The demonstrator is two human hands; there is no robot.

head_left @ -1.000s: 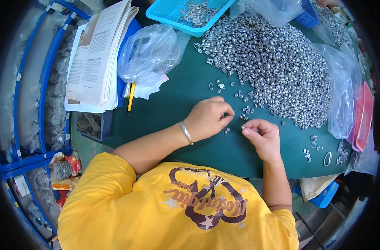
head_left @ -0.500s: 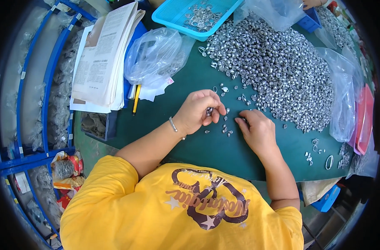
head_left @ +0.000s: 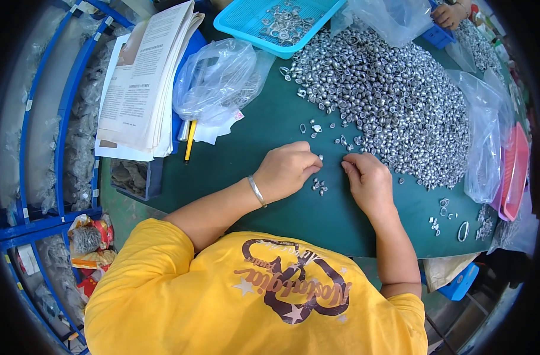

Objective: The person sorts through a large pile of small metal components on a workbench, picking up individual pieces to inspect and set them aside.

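One head-worn fisheye view looks steeply down, close over the green table [head_left: 252,154].

At the centre of the frame, the left hand [head_left: 288,170] and the right hand [head_left: 369,182] are rested on the green surface [head_left: 252,148], fingers curled, a few small metal pieces [head_left: 319,186] between them; the big pile [head_left: 388,94] is seen at upper right.

— What do we have under everything here?

— We see a dark green table [head_left: 270,207]. On it lie a big heap of small silver metal parts [head_left: 394,94], a few loose ones [head_left: 319,186], a light blue mesh tray [head_left: 246,21], clear plastic bags [head_left: 217,77], a stack of printed papers [head_left: 143,83] and a yellow pencil [head_left: 189,140].

— And at our right edge?

— A pink tray [head_left: 515,171].
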